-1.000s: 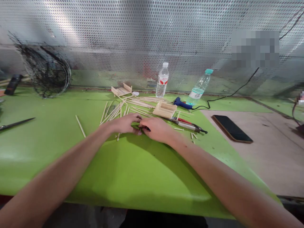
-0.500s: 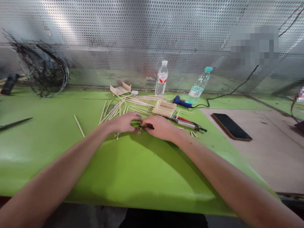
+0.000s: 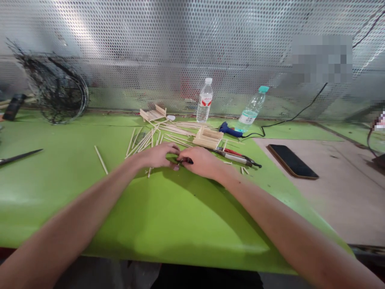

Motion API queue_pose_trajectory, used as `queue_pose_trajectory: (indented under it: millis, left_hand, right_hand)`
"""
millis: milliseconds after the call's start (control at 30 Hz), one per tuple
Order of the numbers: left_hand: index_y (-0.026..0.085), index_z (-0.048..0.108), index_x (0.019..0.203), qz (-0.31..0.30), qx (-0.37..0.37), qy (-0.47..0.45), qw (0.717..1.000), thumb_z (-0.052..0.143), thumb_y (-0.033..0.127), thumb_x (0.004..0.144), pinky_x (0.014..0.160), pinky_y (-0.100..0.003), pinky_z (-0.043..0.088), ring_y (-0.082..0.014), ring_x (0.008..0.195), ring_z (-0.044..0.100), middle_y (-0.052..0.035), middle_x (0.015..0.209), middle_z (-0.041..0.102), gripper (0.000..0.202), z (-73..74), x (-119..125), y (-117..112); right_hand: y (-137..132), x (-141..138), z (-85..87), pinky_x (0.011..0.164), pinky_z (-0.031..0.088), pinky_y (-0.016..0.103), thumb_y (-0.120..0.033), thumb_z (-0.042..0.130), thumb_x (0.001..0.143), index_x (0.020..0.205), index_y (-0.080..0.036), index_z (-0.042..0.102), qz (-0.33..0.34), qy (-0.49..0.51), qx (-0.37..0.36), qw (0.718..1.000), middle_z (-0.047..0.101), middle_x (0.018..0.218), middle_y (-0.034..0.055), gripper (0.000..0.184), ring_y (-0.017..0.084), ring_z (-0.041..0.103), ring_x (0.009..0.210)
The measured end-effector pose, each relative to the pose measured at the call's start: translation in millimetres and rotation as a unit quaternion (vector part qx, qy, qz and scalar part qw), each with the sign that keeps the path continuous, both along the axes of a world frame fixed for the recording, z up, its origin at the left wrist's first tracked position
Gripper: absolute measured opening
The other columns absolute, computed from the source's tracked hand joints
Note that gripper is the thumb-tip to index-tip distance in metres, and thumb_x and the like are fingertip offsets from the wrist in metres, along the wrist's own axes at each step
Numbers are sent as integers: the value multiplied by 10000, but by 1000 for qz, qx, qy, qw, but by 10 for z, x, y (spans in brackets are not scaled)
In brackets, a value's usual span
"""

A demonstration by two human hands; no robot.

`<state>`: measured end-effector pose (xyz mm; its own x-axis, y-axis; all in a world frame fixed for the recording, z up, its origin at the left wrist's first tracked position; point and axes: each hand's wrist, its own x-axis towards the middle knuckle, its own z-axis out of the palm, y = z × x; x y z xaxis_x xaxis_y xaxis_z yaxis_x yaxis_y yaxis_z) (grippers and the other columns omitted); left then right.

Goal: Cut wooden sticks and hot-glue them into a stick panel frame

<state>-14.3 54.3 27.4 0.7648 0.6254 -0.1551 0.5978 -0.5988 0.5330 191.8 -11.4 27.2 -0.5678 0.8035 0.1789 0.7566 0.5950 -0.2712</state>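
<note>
My left hand (image 3: 161, 155) and my right hand (image 3: 201, 161) meet over the green table, fingertips close together. A small dark thing (image 3: 189, 160) shows under the curled fingers of my right hand; its kind is hidden. My left thumb and fingers curve toward the same spot, bent around something too small to make out. Thin wooden sticks (image 3: 144, 141) lie spread just behind my left hand. Beyond my right hand stands a small structure of joined sticks (image 3: 208, 138), with tools with red and white handles (image 3: 237, 156) beside it.
Another stick structure (image 3: 152, 114) is at the back. Two water bottles (image 3: 204, 104) stand near the perforated metal wall, with a blue glue gun (image 3: 230, 129) and its cord nearby. A phone (image 3: 291, 160) lies right; a dark pointed blade (image 3: 22, 155) and a wire coil (image 3: 60, 92) are left.
My hands stay in nearly the same place, with only slight finger movement at the small thing between them. The view has shifted very slightly.
</note>
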Motion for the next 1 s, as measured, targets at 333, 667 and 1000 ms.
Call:
queue_pose_trajectory:
  millis: [333, 667, 1000]
  left_hand:
    - [294, 709, 1140, -1, 4, -14, 1000, 669, 569, 757, 1152, -450, 320, -301, 1298, 474, -17, 1439, 504, 474, 2, 1, -10]
    - [307, 668, 1250, 0, 9, 3, 1000, 647, 629, 752, 1172, -476, 303, -331, 1359, 420, -24, 1474, 484, 593, 25, 4, -37]
    - [314, 668, 1243, -3, 17, 8, 1000, 656, 641, 745, 1161, -480, 310, -332, 1355, 432, -24, 1473, 490, 596, 36, 4, -32]
  right_hand:
    - [-4, -148, -12, 800, 439, 313, -145, 593, 890, 1002, -196, 749, -6, -31, 34, 999, 736, 1040, 76, 199, 203, 656, 922]
    - [-18, -4, 14, 735, 426, 278, -150, 612, 873, 1003, -206, 750, -18, -9, 3, 1000, 753, 966, 45, 198, 178, 654, 824]
    - [-35, 4, 40, 707, 408, 269, -175, 613, 888, 1018, -221, 736, -29, -23, -11, 999, 751, 949, 34, 185, 171, 646, 796]
